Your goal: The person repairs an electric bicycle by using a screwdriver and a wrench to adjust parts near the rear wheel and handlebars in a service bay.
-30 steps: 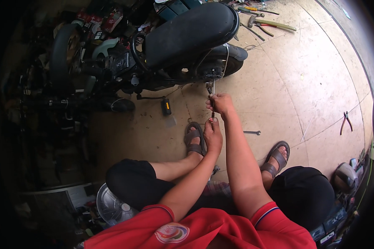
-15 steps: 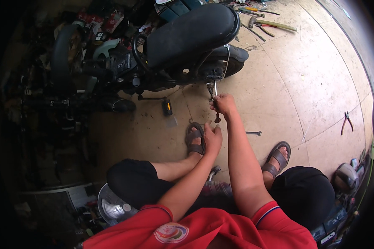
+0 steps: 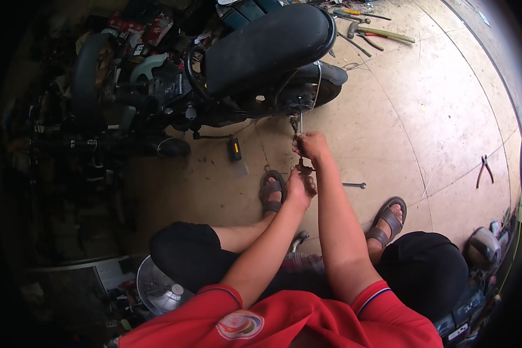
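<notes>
Pinched in my right hand [image 3: 312, 145] is a thin bright metal rod [image 3: 301, 123], which reaches up to the hub of the rear wheel [image 3: 325, 91]. A darker shaft runs beside the rod. Below that hand hangs a reddish-brown end piece [image 3: 305, 168], small and blurred; its exact kind is unclear. My left hand [image 3: 301, 187] is closed at this piece, fingers curled, just under my right hand. The two-wheeler has a long black seat [image 3: 267, 49] and stands across the far side.
An open-ended wrench [image 3: 354, 185] lies right of my hands. Pliers [image 3: 485, 171] are farther right. A hammer [image 3: 383, 33] and several hand tools lie beyond the rear wheel. A pedal [image 3: 234, 149] projects at left. My sandalled feet flank the work; a fan [image 3: 159, 287] stands near left.
My left hand has moved slightly up and right, from below the reddish-brown end piece to contact with it. That piece now looks turned. My right hand stays in nearly the same place.
</notes>
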A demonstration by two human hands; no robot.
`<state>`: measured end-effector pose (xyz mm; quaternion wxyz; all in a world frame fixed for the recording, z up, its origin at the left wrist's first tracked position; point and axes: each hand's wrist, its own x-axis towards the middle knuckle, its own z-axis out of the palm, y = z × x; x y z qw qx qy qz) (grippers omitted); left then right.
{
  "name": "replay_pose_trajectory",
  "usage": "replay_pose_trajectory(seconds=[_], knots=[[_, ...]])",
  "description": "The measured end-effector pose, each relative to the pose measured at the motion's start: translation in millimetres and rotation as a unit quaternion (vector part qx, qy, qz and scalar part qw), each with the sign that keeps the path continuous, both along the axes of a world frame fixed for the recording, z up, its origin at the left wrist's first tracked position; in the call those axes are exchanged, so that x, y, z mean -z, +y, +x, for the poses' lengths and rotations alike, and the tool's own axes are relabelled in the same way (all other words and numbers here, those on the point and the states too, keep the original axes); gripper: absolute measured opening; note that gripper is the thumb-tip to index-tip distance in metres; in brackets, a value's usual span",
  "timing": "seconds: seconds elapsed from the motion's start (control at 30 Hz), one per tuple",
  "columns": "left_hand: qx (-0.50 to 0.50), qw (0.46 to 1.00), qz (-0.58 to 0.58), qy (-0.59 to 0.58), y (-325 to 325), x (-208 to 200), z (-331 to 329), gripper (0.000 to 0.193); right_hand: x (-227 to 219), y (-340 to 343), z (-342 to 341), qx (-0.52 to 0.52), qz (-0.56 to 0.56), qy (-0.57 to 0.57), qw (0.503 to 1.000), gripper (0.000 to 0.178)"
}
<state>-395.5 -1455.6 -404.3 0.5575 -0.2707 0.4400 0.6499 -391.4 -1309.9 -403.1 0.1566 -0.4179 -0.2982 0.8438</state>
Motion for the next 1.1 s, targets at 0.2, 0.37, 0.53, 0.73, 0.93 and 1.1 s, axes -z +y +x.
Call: replay_pose_trajectory(seconds=[0.2, 0.37, 0.53, 0.73, 0.93, 1.1], knots=[[0.312, 0.596, -0.311, 0.671, 0, -34, 30, 0.058, 7, 5, 5, 0.008, 0.01, -0.002, 1.0, 0.019], [0.259, 0.509, -0.242, 0.784, -4, -16, 23, 0.045, 0, 6, 4, 0.006, -0.005, 0.029, 1.0, 0.019], [0.131, 0.814, -0.109, 0.555, 4, -6, 12, 0.044, 2, 5, 2, -0.003, -0.023, 0.04, 0.999, 0.018], [0.025, 0.998, -0.041, 0.039, 10, -15, 9, 0.057, 13, 2, 3, -0.016, -0.011, 0.013, 1.0, 0.019], [0.236, 0.561, -0.331, 0.722, -12, -20, 21, 0.049, 0, 1, 7, -0.01, -0.002, 0.007, 1.0, 0.019], [0.352, 0.503, -0.321, 0.721, -1, -34, 19, 0.049, -5, 0, 7, -0.007, -0.003, 0.006, 1.0, 0.019]])
